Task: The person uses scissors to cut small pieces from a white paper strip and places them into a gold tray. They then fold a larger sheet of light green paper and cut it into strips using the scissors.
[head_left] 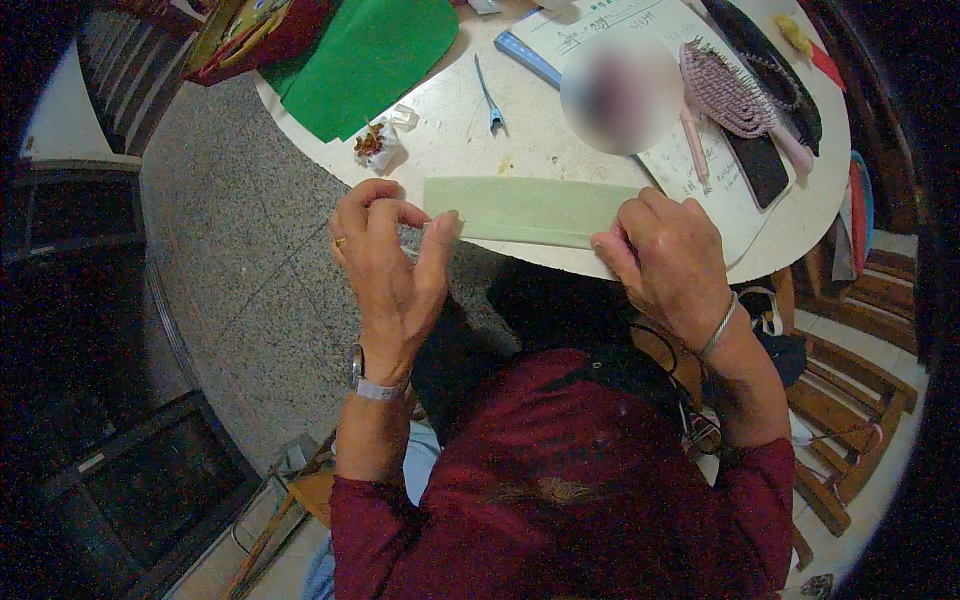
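1. Well beyond the pale green strip (pixel 530 212), off to its left, a red thing with a tan edge (pixel 262 42) is cut off by the picture's top.
2. A bright green sheet (pixel 370 65) lies beyond the strip's left end, on the white desk (pixel 445 145).
3. Nearer the strip, just past its left end, sits a crumpled white wrapper with brown bits (pixel 375 145).
4. The left hand (pixel 395 245), wearing a gold ring (pixel 339 241), pinches the strip's near left corner, thumb and forefinger drawn narrow. A watch (pixel 357 367) circles that wrist.
5. Beyond the strip's left half lies a slim blue clip (pixel 489 98), apart from it.
6. The strip itself stretches between both hands along the desk's near edge, a narrow band running down its near side.
7. The right hand (pixel 672 255) holds the strip's right end, fingers curled, thumb at the near corner; a silvery bracelet (pixel 722 325) rings the wrist.
8. Beyond the strip, to its right, lie a pink pen (pixel 695 150), a pink hairbrush (pixel 722 88) with bristles up, and a black phone-like slab (pixel 760 168).
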Action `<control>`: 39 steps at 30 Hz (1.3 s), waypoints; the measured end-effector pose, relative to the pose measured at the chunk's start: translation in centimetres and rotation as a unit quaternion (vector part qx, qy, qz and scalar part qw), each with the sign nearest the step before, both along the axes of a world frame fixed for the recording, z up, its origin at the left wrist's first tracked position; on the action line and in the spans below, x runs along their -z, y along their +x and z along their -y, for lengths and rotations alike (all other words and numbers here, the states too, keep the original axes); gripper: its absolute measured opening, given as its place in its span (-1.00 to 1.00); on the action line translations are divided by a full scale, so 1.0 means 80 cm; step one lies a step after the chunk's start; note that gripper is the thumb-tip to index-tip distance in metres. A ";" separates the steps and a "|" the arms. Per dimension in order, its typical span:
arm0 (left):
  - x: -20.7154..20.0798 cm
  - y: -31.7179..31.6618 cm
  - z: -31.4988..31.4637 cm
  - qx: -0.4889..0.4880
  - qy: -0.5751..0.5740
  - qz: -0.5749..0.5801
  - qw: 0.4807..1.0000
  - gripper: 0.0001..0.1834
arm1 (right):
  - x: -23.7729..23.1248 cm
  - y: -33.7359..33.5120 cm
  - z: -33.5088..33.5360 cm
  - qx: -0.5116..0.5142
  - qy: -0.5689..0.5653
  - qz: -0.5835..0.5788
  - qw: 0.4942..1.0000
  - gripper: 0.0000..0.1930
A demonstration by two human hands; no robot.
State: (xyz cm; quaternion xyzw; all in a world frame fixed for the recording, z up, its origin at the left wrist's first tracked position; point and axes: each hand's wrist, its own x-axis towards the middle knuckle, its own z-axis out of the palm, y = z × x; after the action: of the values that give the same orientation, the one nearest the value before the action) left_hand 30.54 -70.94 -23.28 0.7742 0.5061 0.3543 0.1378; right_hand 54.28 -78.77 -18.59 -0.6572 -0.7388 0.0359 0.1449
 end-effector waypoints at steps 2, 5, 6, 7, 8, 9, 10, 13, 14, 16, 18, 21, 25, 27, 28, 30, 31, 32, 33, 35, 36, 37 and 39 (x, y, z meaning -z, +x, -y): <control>0.000 0.005 0.002 -0.011 -0.010 0.038 0.999 -0.77 | 0.000 0.001 0.000 -0.001 0.002 -0.002 1.000 -0.79; 0.003 0.011 0.007 -0.027 -0.015 0.094 0.995 -0.79 | 0.001 0.001 0.000 -0.001 0.004 -0.004 1.000 -0.80; 0.007 0.014 0.010 -0.033 -0.020 0.112 0.993 -0.80 | 0.002 0.002 0.000 -0.001 0.006 -0.004 1.000 -0.80; 0.011 0.015 0.012 -0.039 -0.025 0.130 0.990 -0.81 | 0.003 0.003 0.001 -0.001 0.009 -0.005 1.000 -0.80; 0.013 0.015 0.013 -0.042 -0.025 0.130 0.990 -0.82 | 0.002 0.003 0.001 -0.002 -0.003 0.001 1.000 -0.80; 0.014 0.015 0.014 -0.043 -0.023 0.130 0.990 -0.82 | 0.001 0.003 0.002 -0.002 -0.014 0.006 1.000 -0.80; 0.016 0.014 0.015 -0.045 -0.021 0.130 0.990 -0.82 | 0.001 0.003 0.002 -0.002 -0.025 0.012 1.000 -0.79; 0.020 0.012 0.017 -0.042 0.016 0.082 0.996 -0.84 | 0.005 0.006 0.004 -0.002 -0.027 0.002 1.000 -0.79; 0.021 0.012 0.018 -0.035 0.077 0.031 0.996 -0.84 | 0.007 0.006 0.005 -0.002 -0.011 -0.003 1.000 -0.80; 0.022 0.010 0.020 -0.023 0.199 -0.068 0.977 -0.84 | 0.010 0.007 0.005 -0.003 0.020 -0.009 1.000 -0.80; 0.033 0.002 0.019 0.056 0.243 -0.076 0.965 -0.84 | 0.012 0.008 0.005 -0.011 0.035 -0.007 0.999 -0.80; 0.030 -0.006 0.023 0.141 0.222 -0.132 0.956 -0.81 | 0.014 0.008 0.007 -0.013 0.038 0.004 0.999 -0.80; 0.033 -0.004 0.034 0.149 0.164 -0.157 0.962 -0.56 | 0.015 0.010 0.007 -0.013 0.033 -0.004 0.999 -0.80; 0.040 -0.001 0.039 0.149 0.164 -0.142 0.965 -0.49 | 0.014 0.009 0.007 -0.010 0.019 -0.003 1.000 -0.80; 0.040 0.003 0.041 0.149 0.166 -0.134 0.966 -0.46 | 0.014 0.010 0.008 -0.008 0.012 -0.002 1.000 -0.80; 0.024 0.020 0.054 0.147 0.157 -0.207 0.954 -0.36 | 0.013 0.011 0.008 -0.007 0.012 -0.005 1.000 -0.80; 0.017 0.026 0.060 0.146 0.151 -0.243 0.947 -0.31 | 0.013 0.011 0.009 -0.007 0.010 -0.006 1.000 -0.80; 0.019 0.027 0.062 0.146 0.134 -0.258 0.946 -0.33 | 0.014 0.011 0.008 -0.007 0.009 -0.008 1.000 -0.79; 0.020 0.027 0.064 0.144 0.117 -0.274 0.944 -0.35 | 0.015 0.011 0.008 -0.008 0.009 -0.009 1.000 -0.79; 0.022 0.027 0.066 0.140 0.099 -0.286 0.943 -0.37 | 0.013 0.009 0.007 -0.004 -0.008 -0.005 1.000 -0.78; 0.022 0.027 0.067 0.138 0.096 -0.282 0.945 -0.38 | 0.011 0.009 0.006 0.001 -0.025 0.001 1.000 -0.78; 0.022 0.028 0.068 0.137 0.094 -0.278 0.946 -0.38 | 0.010 0.008 0.007 0.005 -0.042 0.006 0.999 -0.77; 0.017 0.031 0.069 0.129 0.087 -0.299 0.941 -0.37 | 0.011 0.009 0.008 0.005 -0.031 0.015 0.999 -0.77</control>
State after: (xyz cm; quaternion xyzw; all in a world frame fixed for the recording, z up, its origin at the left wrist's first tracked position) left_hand 32.99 -76.50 -24.65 0.9122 0.3867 0.1284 -0.0435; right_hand 54.99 -79.44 -19.47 -0.6657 -0.7360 0.0479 0.1132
